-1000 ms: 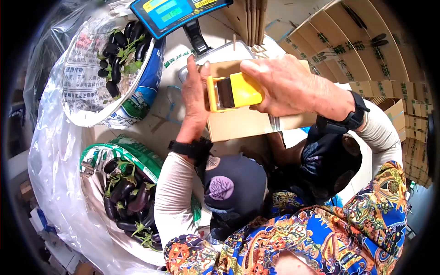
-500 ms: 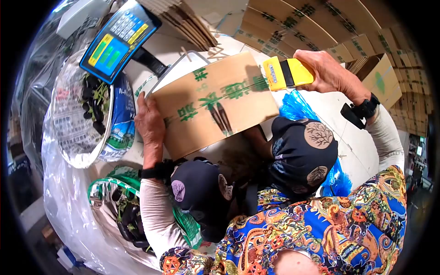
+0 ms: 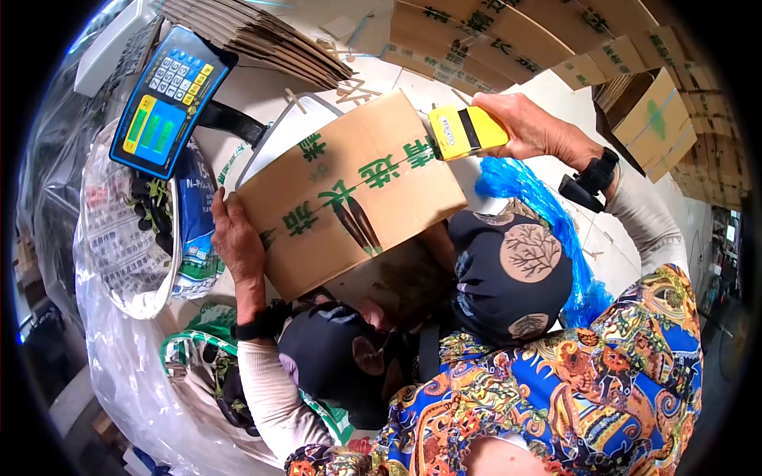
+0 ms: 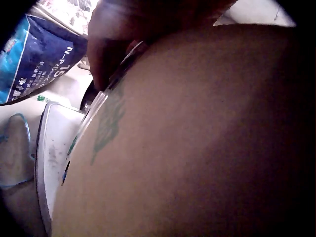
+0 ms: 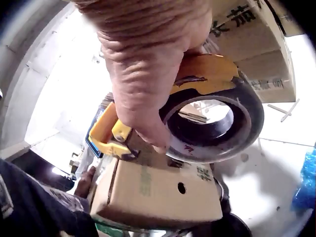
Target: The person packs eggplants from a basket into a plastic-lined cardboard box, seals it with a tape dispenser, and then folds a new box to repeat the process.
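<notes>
A closed cardboard box [image 3: 341, 214] with green print and an eggplant picture sits tilted above the person's knees. My left hand [image 3: 238, 242] holds its left end, fingers along the edge; in the left wrist view, clear tape [image 4: 94, 111] runs along the box edge beneath that hand. At the upper right end, my right hand [image 3: 528, 127] grips a yellow tape dispenser [image 3: 454, 133], its front right at the box edge. The right wrist view shows the dispenser's large tape roll [image 5: 252, 111] under the curled thumb, with the box end and its round hole below.
A scale display [image 3: 163, 103] stands at upper left, its white platform [image 3: 294, 119] partly behind the box. Two sacks of eggplants, one white [image 3: 123, 230] and one green-edged [image 3: 186, 341], lie left. Flattened cartons [image 3: 262, 40], printed boxes [image 3: 476, 32] and blue plastic strands [image 3: 548, 214] surround the space.
The dispenser has moved from beside my left hand to the box's right end. The box's printed face has come into view. Over the last half second, hands and box shift only slightly.
</notes>
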Demonstrator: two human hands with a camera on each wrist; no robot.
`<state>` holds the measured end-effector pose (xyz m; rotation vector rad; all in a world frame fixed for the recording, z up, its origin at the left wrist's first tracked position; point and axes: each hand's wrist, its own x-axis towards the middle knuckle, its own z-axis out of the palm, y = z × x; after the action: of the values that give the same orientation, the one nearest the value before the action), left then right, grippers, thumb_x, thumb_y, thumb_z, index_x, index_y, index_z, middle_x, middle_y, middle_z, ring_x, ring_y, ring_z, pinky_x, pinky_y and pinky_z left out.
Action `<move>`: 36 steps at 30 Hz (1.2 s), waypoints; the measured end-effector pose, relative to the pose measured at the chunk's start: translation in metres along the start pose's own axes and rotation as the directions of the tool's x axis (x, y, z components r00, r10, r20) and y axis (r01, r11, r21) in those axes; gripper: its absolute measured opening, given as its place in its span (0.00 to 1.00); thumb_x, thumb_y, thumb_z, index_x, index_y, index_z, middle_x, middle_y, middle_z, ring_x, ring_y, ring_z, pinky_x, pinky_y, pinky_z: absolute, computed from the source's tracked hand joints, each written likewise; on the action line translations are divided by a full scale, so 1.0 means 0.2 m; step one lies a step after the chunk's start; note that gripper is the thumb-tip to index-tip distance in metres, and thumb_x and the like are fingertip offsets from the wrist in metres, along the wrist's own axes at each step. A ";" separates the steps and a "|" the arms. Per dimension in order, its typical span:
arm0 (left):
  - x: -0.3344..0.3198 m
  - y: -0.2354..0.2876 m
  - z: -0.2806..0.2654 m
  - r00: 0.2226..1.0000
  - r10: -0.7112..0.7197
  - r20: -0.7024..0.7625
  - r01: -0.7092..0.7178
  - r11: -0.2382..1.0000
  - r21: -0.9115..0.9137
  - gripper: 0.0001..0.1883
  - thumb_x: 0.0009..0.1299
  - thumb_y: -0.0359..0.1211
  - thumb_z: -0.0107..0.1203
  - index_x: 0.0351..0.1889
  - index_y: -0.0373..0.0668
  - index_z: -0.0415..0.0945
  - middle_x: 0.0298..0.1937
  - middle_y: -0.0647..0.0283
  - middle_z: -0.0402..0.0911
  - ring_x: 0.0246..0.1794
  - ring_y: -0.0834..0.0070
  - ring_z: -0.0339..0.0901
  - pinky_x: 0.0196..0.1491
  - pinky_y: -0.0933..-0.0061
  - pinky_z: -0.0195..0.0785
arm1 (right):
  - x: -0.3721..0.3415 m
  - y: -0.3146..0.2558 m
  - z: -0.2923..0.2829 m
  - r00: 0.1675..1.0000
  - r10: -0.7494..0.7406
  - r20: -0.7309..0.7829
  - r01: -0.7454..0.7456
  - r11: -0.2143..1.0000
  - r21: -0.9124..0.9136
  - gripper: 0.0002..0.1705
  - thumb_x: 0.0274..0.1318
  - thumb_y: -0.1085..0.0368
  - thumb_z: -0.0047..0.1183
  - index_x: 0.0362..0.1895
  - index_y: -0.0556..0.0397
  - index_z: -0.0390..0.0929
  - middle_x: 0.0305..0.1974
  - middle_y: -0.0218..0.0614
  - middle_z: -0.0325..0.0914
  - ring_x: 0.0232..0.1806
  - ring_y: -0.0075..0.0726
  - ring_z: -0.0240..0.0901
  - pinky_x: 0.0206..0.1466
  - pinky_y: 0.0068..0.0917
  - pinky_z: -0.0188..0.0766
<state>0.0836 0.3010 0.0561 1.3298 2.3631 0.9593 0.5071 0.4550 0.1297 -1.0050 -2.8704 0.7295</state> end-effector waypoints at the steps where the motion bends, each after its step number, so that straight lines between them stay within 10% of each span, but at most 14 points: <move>1: 0.00 -0.01 0.00 1.000 0.014 0.005 -0.014 1.000 -0.020 0.23 0.78 0.46 0.41 0.62 0.41 0.69 0.49 0.43 0.80 0.48 0.49 0.79 0.48 0.59 0.72 | -0.01 -0.01 0.00 1.000 -0.012 -0.002 0.012 1.000 -0.011 0.29 0.41 0.56 0.69 0.42 0.52 0.66 0.35 0.45 0.76 0.41 0.54 0.77 0.43 0.42 0.76; 7: 0.13 -0.36 -0.16 0.915 0.392 0.100 -0.404 0.882 0.243 0.25 0.78 0.46 0.40 0.66 0.40 0.64 0.66 0.45 0.68 0.59 0.50 0.72 0.56 0.62 0.67 | 0.04 -0.18 0.13 0.997 -0.052 -0.062 0.060 0.989 0.131 0.29 0.42 0.57 0.67 0.45 0.56 0.69 0.37 0.47 0.76 0.41 0.57 0.76 0.43 0.44 0.74; 10: 0.09 -0.24 -0.28 0.992 0.043 0.118 -0.038 0.998 -0.040 0.30 0.78 0.49 0.38 0.68 0.36 0.60 0.63 0.44 0.70 0.59 0.53 0.71 0.61 0.65 0.62 | 0.10 -0.25 0.25 0.995 -0.075 -0.069 0.090 0.964 0.250 0.31 0.43 0.54 0.68 0.47 0.56 0.68 0.37 0.47 0.76 0.42 0.59 0.75 0.44 0.45 0.74; 21: 0.12 -0.19 -0.33 0.983 0.068 0.172 -0.067 0.998 -0.012 0.30 0.78 0.49 0.37 0.65 0.32 0.63 0.56 0.46 0.74 0.55 0.61 0.71 0.62 0.68 0.60 | 0.08 -0.05 0.35 0.989 -0.110 -0.103 0.135 0.949 0.286 0.33 0.44 0.50 0.68 0.49 0.54 0.67 0.37 0.47 0.73 0.42 0.56 0.75 0.44 0.42 0.73; 30: 0.09 -0.17 -0.34 0.982 0.075 0.175 -0.070 0.997 -0.033 0.30 0.79 0.50 0.36 0.65 0.32 0.64 0.58 0.45 0.73 0.57 0.60 0.70 0.63 0.66 0.58 | -0.26 0.16 0.36 0.991 0.135 0.022 -0.137 0.977 0.166 0.24 0.47 0.56 0.63 0.44 0.55 0.68 0.37 0.49 0.72 0.43 0.59 0.72 0.45 0.44 0.70; 36: 0.10 -0.20 -0.32 0.985 0.062 0.164 -0.060 0.998 -0.014 0.32 0.79 0.50 0.34 0.65 0.30 0.63 0.61 0.44 0.70 0.60 0.56 0.68 0.65 0.64 0.56 | -0.03 -0.09 0.39 0.928 0.306 0.213 -0.250 0.934 -0.253 0.26 0.37 0.69 0.61 0.44 0.55 0.65 0.32 0.45 0.73 0.37 0.54 0.75 0.37 0.45 0.74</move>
<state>0.0132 0.2760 0.0798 1.4270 2.2048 0.8409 0.4888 0.4068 0.0680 -1.4785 -3.1147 0.5916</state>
